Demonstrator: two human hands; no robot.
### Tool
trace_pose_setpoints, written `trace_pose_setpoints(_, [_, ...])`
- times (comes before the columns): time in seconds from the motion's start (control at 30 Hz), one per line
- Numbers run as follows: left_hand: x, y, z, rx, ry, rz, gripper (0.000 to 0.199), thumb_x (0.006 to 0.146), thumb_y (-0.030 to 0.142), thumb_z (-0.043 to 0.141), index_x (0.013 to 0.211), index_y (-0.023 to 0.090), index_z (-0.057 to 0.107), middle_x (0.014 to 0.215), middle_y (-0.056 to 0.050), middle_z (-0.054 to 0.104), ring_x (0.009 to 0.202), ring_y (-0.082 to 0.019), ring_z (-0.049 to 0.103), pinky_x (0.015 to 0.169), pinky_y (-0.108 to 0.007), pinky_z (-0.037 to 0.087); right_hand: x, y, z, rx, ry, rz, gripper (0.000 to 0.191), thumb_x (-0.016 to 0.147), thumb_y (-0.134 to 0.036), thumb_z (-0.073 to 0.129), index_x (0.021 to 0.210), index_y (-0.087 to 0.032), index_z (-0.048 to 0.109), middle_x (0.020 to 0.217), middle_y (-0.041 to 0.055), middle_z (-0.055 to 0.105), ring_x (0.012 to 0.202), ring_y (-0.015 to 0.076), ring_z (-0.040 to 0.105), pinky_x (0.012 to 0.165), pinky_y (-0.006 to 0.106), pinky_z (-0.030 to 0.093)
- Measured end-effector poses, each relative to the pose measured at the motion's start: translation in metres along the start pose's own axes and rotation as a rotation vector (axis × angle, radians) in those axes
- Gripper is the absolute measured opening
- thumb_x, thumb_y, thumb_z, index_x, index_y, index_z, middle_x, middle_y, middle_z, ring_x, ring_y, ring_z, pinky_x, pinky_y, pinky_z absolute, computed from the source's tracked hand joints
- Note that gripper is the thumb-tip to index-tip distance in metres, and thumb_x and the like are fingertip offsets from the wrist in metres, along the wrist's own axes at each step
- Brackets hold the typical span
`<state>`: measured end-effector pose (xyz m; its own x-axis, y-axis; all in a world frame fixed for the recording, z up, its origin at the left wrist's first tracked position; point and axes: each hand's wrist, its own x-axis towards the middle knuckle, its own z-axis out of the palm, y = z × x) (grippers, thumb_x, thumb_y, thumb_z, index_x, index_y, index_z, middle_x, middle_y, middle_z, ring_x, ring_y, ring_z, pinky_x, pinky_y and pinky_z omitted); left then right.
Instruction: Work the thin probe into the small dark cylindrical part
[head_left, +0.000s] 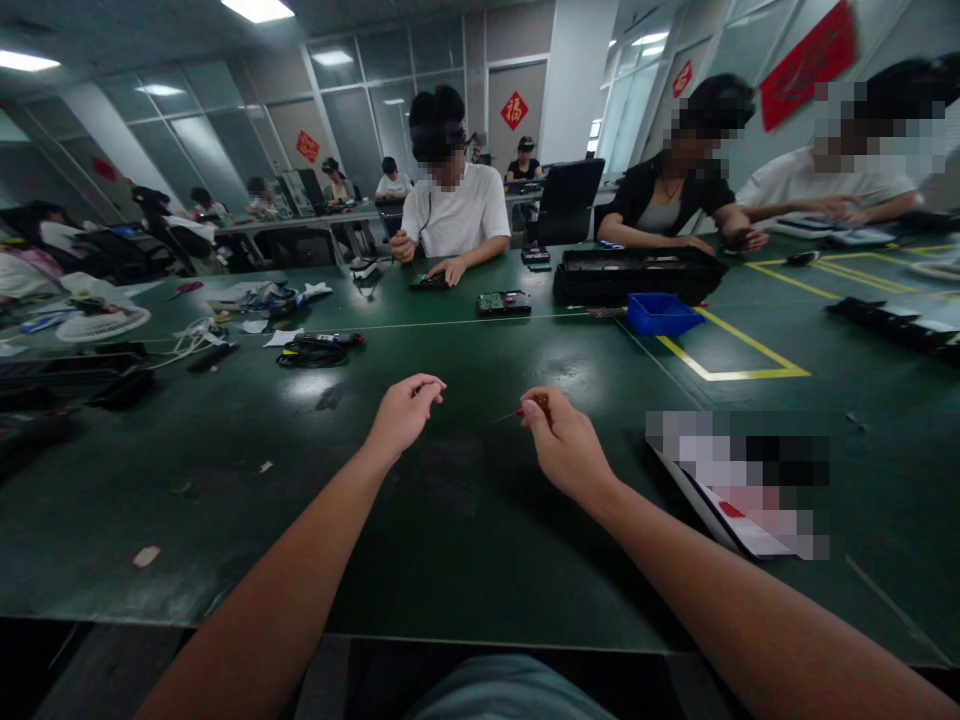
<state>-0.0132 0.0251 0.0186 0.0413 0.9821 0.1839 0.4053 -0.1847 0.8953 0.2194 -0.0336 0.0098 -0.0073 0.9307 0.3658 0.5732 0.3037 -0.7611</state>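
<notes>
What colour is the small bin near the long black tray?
The bin is blue, shown best in the head view.

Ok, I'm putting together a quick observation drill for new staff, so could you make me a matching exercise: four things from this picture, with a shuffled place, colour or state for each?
Things:
1. Right hand
2. Left hand
3. Small open bin
4. Tabletop

Descriptions:
A. Dark green
B. Nothing visible in its curled fingers
C. Blue, near a yellow-taped outline
D. Holding a thin-shafted tool

Right pairs: 1-D, 2-B, 3-C, 4-A.
</notes>
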Motion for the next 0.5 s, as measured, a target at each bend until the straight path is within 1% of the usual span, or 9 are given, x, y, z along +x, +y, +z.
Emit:
trace_pose_setpoints(0.07, [0.002, 0.007, -0.015, -0.267, 0.061, -0.080, 0.020, 0.083, 0.036, 0.059, 0.083, 0.016, 0.064, 0.076, -0.002, 0.060, 0.054, -0.010, 0.048, 0.047, -0.022, 0.031, 0.000, 0.000, 0.000, 0.003, -0.011, 0.003, 0.019, 0.100, -0.033, 0.043, 0.101, -0.022, 0.058, 0.084, 0.0044, 0.069, 0.078, 0.0209, 0.066, 0.068, 0.033, 0.045])
trace_pose_setpoints(0.1, [0.002, 0.010, -0.023, -0.383, 0.090, -0.106, 0.020, 0.081, 0.036, 0.062, 0.080, 0.016, 0.061, 0.076, -0.001, 0.057, 0.053, -0.009, 0.046, 0.045, -0.021, 0.030, -0.001, 0.000, 0.000, 0.006, -0.014, 0.000, 0.019, 0.100, -0.033, 0.043, 0.101, -0.022, 0.058, 0.085, 0.0045, 0.069, 0.078, 0.0209, 0.066, 0.068, 0.032, 0.045])
trace_pose_setpoints(0.17, [0.002, 0.016, -0.040, -0.564, 0.145, -0.146, 0.020, 0.078, 0.033, 0.065, 0.079, 0.016, 0.057, 0.077, -0.001, 0.055, 0.054, -0.008, 0.046, 0.045, -0.020, 0.031, -0.001, 0.000, 0.000, 0.013, -0.023, -0.007, 0.019, 0.100, -0.033, 0.043, 0.101, -0.022, 0.058, 0.087, 0.0048, 0.069, 0.079, 0.0210, 0.066, 0.068, 0.032, 0.046])
trace_pose_setpoints(0.23, [0.001, 0.018, -0.059, -0.677, 0.209, -0.187, 0.014, 0.080, 0.028, 0.062, 0.083, 0.015, 0.058, 0.078, 0.000, 0.053, 0.055, -0.009, 0.048, 0.046, -0.020, 0.035, -0.001, 0.000, 0.000, 0.021, -0.022, -0.016, 0.018, 0.100, -0.033, 0.043, 0.101, -0.022, 0.058, 0.089, 0.0051, 0.070, 0.081, 0.0211, 0.066, 0.068, 0.032, 0.046])
trace_pose_setpoints(0.27, [0.000, 0.018, -0.068, -0.707, 0.244, -0.202, 0.012, 0.081, 0.024, 0.059, 0.087, 0.015, 0.059, 0.078, -0.001, 0.053, 0.056, -0.009, 0.049, 0.047, -0.020, 0.037, -0.001, 0.001, 0.000, 0.023, -0.018, -0.020, 0.018, 0.100, -0.033, 0.044, 0.101, -0.022, 0.058, 0.090, 0.0051, 0.070, 0.081, 0.0212, 0.066, 0.069, 0.033, 0.046])
trace_pose_setpoints(0.37, [-0.005, 0.013, -0.101, -0.694, 0.365, -0.215, 0.017, 0.084, 0.016, 0.051, 0.096, 0.013, 0.062, 0.077, -0.001, 0.054, 0.058, -0.011, 0.050, 0.049, -0.021, 0.040, -0.001, 0.000, 0.000, 0.025, -0.008, -0.026, 0.018, 0.100, -0.034, 0.044, 0.101, -0.022, 0.058, 0.089, 0.0050, 0.070, 0.081, 0.0216, 0.066, 0.069, 0.033, 0.046])
trace_pose_setpoints(0.43, [-0.010, 0.005, -0.126, -0.626, 0.474, -0.220, 0.018, 0.083, 0.012, 0.049, 0.096, 0.011, 0.061, 0.077, -0.002, 0.054, 0.059, -0.011, 0.050, 0.051, -0.021, 0.041, -0.001, 0.000, 0.000, 0.027, -0.006, -0.025, 0.019, 0.101, -0.035, 0.043, 0.102, -0.023, 0.058, 0.088, 0.0048, 0.070, 0.080, 0.0216, 0.066, 0.069, 0.033, 0.046])
trace_pose_setpoints(0.5, [-0.015, -0.008, -0.155, -0.518, 0.586, -0.243, 0.018, 0.080, 0.009, 0.047, 0.092, 0.011, 0.060, 0.076, -0.002, 0.054, 0.059, -0.011, 0.050, 0.052, -0.020, 0.041, -0.001, -0.001, 0.000, 0.032, -0.010, -0.028, 0.019, 0.101, -0.035, 0.043, 0.102, -0.023, 0.058, 0.089, 0.0047, 0.070, 0.080, 0.0216, 0.066, 0.068, 0.033, 0.046])
